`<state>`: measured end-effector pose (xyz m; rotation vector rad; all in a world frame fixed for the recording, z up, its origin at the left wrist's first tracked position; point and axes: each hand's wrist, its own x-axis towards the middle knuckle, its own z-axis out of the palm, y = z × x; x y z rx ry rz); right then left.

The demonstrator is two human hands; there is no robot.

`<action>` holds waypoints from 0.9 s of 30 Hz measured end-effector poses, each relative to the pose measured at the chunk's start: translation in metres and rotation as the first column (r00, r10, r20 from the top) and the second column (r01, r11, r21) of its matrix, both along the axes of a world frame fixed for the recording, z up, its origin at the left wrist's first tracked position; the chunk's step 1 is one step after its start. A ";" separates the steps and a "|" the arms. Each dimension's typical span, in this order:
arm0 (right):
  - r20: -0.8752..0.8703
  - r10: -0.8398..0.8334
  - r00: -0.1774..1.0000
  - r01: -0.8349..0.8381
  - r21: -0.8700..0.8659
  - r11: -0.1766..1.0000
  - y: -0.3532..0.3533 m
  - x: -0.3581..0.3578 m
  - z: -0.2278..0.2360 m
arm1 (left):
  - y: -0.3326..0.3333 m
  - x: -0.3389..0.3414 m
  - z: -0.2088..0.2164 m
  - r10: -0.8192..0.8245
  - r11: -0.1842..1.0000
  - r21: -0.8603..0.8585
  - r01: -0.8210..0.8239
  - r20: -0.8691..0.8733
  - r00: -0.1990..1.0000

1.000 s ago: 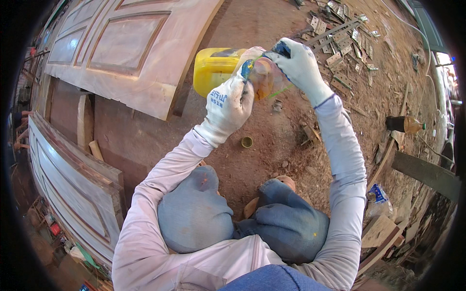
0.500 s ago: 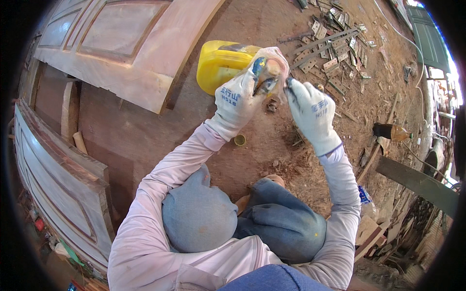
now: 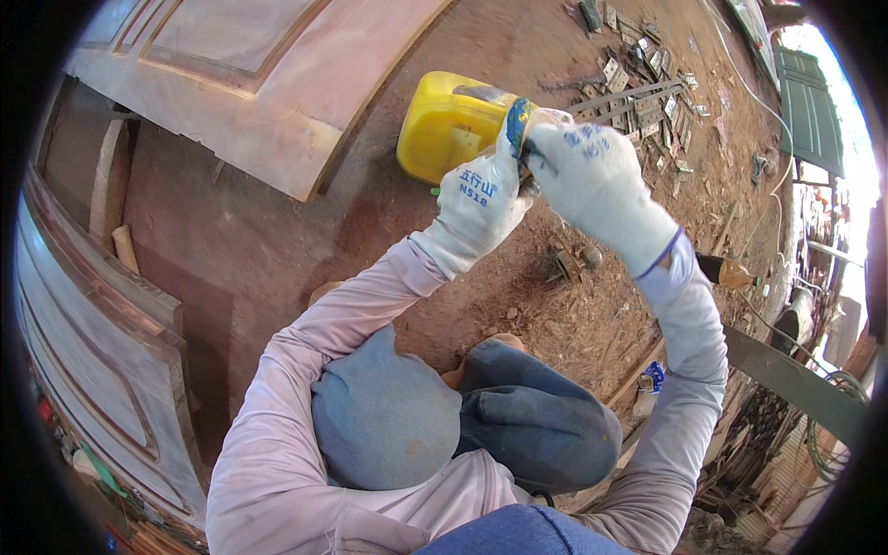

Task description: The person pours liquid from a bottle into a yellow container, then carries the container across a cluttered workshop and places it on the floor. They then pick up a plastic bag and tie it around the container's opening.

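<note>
My left hand (image 3: 476, 203), in a white knitted glove, is closed round a pale thing in thin plastic (image 3: 549, 117), mostly hidden behind both hands. Blue and yellow stains mark the glove's thumb. Against it works my right hand (image 3: 597, 176), gloved alike, its fingers bent and pressed together at the left thumb. Whatever those right fingertips grip is hidden. Just beyond and to the left of the hands, a yellow plastic jug (image 3: 435, 139) lies on the dirt floor.
Panelled wooden doors (image 3: 305, 120) fill the far left, with a second stack (image 3: 102, 342) nearer. Metal hinges (image 3: 647, 92) lie scattered at the far right. A bottle of dark liquid (image 3: 726, 271) and a green-grey board (image 3: 795, 384) are on the right.
My right hand has come leftward and up over the plastic-wrapped thing, meeting my left hand. Both hands have shifted slightly right. The plastic-wrapped thing is now mostly covered.
</note>
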<state>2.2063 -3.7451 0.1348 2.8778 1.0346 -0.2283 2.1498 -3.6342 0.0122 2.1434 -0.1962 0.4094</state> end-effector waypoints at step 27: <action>-0.440 -0.431 0.788 0.615 0.598 0.513 -0.081 0.019 -0.061 | 0.011 -0.006 0.000 -0.004 0.993 -0.113 0.021 0.153 0.988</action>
